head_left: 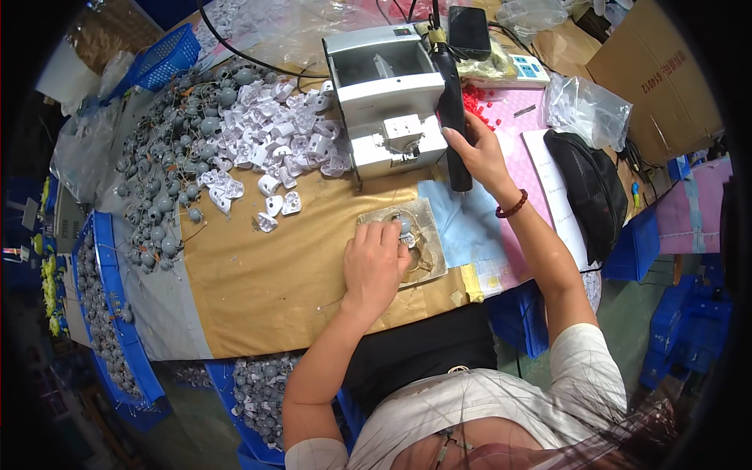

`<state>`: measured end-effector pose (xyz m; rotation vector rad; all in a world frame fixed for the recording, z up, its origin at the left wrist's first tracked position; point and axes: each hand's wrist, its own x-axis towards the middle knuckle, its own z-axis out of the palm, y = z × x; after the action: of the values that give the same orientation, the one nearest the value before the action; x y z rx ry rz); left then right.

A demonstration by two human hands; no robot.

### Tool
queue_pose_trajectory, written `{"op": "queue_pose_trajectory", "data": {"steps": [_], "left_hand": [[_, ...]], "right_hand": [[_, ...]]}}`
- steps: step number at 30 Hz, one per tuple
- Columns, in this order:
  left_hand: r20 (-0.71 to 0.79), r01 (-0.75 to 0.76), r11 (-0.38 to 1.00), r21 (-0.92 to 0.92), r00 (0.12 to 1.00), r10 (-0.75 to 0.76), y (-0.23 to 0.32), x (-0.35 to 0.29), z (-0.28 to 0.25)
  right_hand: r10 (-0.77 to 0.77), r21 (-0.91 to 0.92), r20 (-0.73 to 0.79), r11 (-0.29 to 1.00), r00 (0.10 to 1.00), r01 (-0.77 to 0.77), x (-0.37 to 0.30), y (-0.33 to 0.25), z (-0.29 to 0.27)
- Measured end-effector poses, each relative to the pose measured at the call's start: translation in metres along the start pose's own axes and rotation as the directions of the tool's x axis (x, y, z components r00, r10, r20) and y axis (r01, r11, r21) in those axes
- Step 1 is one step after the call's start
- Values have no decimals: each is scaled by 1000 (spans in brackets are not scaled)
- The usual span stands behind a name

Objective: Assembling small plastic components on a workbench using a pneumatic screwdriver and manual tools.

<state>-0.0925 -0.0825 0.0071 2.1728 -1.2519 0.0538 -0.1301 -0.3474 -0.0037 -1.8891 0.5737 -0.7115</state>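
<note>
My left hand [374,262] is closed over a square fixture block [429,254] on the table, its fingers curled against a small part there. That part shows a grey ball [404,225] with a bit of white plastic [409,241] below it; the fingers hide the rest. My right hand [479,153] grips a black electric screwdriver [453,113], which stands upright beside a silver screw feeder [395,102]. Its lower end is over a blue cloth [454,219], to the right of and beyond the fixture.
White plastic housings [274,133] are heaped left of the feeder, beside many grey balls with wires [160,188]. Red small parts [474,102], a black pouch [583,188] and a cardboard box [666,78] lie to the right. Blue bins [129,313] stand at the left edge.
</note>
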Motion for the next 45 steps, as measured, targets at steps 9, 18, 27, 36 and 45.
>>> {"op": "queue_pose_trajectory", "data": {"steps": [9, 18, 27, 36, 45], "left_hand": [[8, 20, 999, -36, 1000, -19, 1, -3, 1], [-10, 16, 999, -36, 1000, -17, 0, -2, 3], [-19, 9, 999, -34, 1000, -9, -3, -3, 3], [-18, 43, 999, -23, 999, -43, -3, -4, 5], [-27, 27, 999, -37, 999, -28, -3, -2, 5]], "right_hand": [[-462, 507, -170, 716, 870, 479, 10, -117, 10], [-358, 315, 8, 887, 934, 338, 56, -129, 59], [-175, 432, 256, 900, 951, 49, -22, -125, 47], [-310, 463, 296, 874, 904, 148, -65, -114, 48], [-349, 494, 296, 852, 889, 170, -67, -113, 48]]}}
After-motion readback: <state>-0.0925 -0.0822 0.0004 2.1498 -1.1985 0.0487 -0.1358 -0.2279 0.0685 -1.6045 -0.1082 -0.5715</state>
